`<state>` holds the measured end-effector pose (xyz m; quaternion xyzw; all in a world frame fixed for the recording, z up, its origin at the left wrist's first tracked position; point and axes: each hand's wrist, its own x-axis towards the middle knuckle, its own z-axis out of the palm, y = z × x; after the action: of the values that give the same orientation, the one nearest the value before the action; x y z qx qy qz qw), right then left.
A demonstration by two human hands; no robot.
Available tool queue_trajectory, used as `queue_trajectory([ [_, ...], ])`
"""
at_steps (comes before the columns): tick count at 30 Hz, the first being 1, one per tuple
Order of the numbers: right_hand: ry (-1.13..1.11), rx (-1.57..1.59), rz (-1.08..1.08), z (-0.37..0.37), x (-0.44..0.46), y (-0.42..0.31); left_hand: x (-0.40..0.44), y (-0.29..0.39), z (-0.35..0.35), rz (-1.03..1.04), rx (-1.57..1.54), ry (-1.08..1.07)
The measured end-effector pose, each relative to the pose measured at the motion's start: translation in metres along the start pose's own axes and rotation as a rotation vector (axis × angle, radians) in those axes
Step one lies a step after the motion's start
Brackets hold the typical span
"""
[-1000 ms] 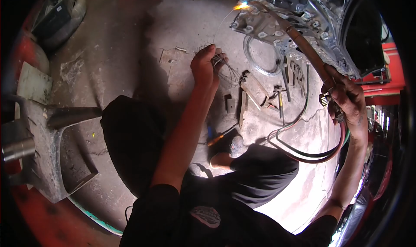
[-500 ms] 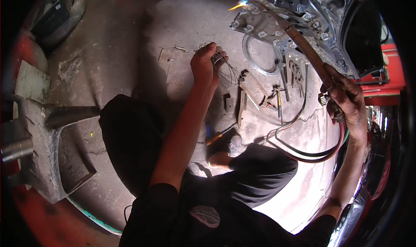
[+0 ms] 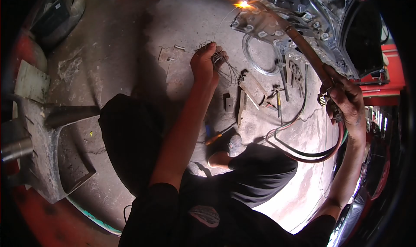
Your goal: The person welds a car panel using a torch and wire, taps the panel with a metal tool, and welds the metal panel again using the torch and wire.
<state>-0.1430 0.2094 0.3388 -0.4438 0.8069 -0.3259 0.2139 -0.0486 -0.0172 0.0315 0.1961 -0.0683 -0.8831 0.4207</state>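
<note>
My left hand (image 3: 207, 63) is closed around a loose bundle of thin wire (image 3: 229, 74). One strand curves up from it to a bright orange flame (image 3: 243, 4) at the edge of a metal vehicle panel (image 3: 255, 25). My right hand (image 3: 344, 95) grips the valve end of a long torch (image 3: 307, 45). The torch's tip reaches the flame, where glare hides the exact contact. Red and dark hoses (image 3: 318, 158) hang from the torch in a loop down to the floor.
A coil of clear tubing or wire (image 3: 260, 65) lies under the panel. Beside it are a hammer (image 3: 279, 100), pliers and other hand tools. An orange screwdriver (image 3: 214, 138) lies near my foot. At the left stand a grey metal stand (image 3: 43, 147) and a dark bin (image 3: 52, 17).
The flame has flared from a narrow yellow jet with a bluish-white core into a wider orange glow with sparks. Both hands have hardly moved and keep their holds.
</note>
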Motion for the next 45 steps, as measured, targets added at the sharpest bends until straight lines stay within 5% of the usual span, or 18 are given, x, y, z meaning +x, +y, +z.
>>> queue_trajectory([
  [45, -0.021, -0.039, -0.007, 0.0007, -0.0018, -0.0014, -0.0008, 0.0014, 0.0031, 0.003, 0.017, 0.044],
])
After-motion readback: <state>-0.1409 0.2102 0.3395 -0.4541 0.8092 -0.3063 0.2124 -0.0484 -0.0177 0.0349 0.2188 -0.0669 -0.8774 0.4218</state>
